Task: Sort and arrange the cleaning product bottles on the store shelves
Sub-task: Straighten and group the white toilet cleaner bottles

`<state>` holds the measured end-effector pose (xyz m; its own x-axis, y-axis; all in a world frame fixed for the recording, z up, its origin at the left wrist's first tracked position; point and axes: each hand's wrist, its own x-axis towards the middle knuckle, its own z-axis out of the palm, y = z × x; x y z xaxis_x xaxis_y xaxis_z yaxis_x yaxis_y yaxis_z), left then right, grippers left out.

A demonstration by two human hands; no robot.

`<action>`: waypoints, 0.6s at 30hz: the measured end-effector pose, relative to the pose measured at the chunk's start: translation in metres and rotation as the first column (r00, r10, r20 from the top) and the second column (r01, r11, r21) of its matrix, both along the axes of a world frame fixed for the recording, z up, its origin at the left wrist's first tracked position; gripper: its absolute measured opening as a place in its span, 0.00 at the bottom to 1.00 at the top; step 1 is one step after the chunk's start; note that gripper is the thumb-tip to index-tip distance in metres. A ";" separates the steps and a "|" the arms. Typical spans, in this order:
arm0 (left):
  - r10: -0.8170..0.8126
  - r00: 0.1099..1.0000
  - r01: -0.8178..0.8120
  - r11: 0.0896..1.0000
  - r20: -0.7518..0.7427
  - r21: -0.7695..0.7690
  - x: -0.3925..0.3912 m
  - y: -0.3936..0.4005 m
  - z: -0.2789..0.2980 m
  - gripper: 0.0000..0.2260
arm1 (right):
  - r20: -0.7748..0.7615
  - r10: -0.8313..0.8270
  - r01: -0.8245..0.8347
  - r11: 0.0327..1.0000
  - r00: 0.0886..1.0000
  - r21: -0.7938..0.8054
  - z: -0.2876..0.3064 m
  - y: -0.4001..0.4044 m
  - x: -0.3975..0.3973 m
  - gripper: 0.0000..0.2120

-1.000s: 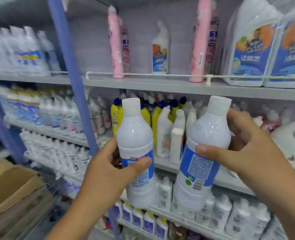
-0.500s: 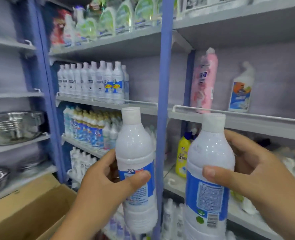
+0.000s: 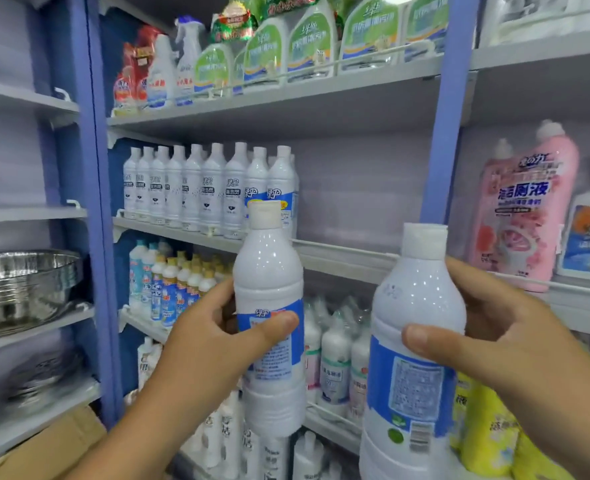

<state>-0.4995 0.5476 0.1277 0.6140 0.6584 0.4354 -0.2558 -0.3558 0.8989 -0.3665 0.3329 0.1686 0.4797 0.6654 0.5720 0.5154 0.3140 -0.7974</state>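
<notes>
Store aisle, grey shelves on blue uprights, packed w/ cleaning stuff. Up above both hands: green-label spray bottles along the top shelf. Off to the left hand's far side, a separate bay w/ stacked steel bowls. Out past the right hand, pink refill bottle on its own shelf. Low down under the left forearm, corner of a cardboard box.

Straight ahead and just above the left hand: row of white bottles on the mid shelf, same shape as the two being carried; the rightmost ones carry blue labels too. To the right of that row the shelf runs bare, directly above and between the hands.

Left hand is wrapped round a white blue-label bottle at label height, thumb across the front, bottle upright. Right hand clamped the same way on a second white bottle, upright, back label facing out, nearer the camera.

Step, by my read: carrying the pair to their matching row, not yet placed. Next move prob. needs lifting each over the front rail of that shelf, setting it down beside the row's right end, and turning the right one so its front label faces out. One at a time is safer; row is tight and could topple.
</notes>
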 end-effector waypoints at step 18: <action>-0.123 0.974 0.076 0.968 0.188 0.238 0.119 0.096 0.103 0.21 | 0.160 -0.310 0.279 0.942 0.937 0.188 0.084 0.112 0.094 0.17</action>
